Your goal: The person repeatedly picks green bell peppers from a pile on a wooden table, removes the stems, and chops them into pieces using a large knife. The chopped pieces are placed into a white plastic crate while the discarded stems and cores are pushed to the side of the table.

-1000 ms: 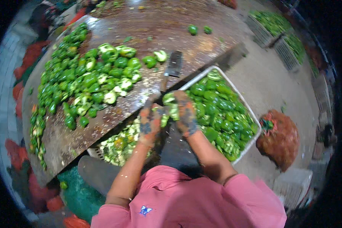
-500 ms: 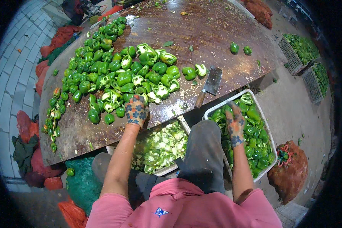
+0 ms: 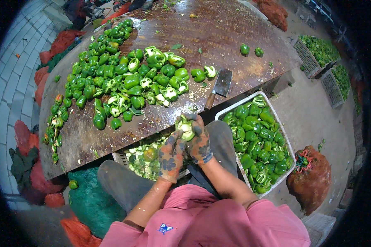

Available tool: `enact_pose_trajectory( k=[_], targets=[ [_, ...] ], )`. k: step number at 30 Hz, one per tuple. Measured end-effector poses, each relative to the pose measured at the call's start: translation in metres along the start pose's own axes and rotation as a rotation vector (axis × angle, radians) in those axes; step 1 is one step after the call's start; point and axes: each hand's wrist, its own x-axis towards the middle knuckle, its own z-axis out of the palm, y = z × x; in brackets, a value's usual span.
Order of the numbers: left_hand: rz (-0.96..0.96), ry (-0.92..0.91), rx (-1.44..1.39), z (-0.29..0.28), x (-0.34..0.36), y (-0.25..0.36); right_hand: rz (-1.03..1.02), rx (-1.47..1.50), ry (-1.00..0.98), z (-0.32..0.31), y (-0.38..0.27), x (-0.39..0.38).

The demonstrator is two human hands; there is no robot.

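Both my hands wear orange gloves with dark flower prints and meet in front of me above my lap. My left hand is closed on the lower left side of a cut green pepper, whose pale inside shows. My right hand grips the same pepper from the right; some fingertips are hidden behind it. Below and left of them, a crate of pale pepper cores sits partly under the table edge. At right stands a white crate filled with green peppers. A cleaver with a wooden handle lies on the table.
A large heap of green peppers covers the left part of the brown table. Two peppers lie apart at the far right. A red mesh sack stands on the floor at right, a green sack at left, and crates of greens farther off.
My left hand has come off the heap's edge toward me. My right hand has left the white crate, and both hands now hold one cut pepper together.
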Motion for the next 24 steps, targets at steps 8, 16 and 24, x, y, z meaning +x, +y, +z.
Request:
enact_pose_trajectory(
  k=[8,16,24],
  targets=[
    [-0.59,-0.092,-0.832,-0.001,-0.008,0.004,-0.166,-0.518,-0.058,0.029,-0.027,-0.018],
    [-0.37,-0.225,-0.786,0.0,-0.005,0.039,-0.23,-0.889,-0.154,0.006,-0.032,-0.023],
    [-0.404,-0.417,-0.777,-0.009,-0.002,0.041,0.14,-0.781,-0.292,0.008,-0.086,-0.033]
  ],
)
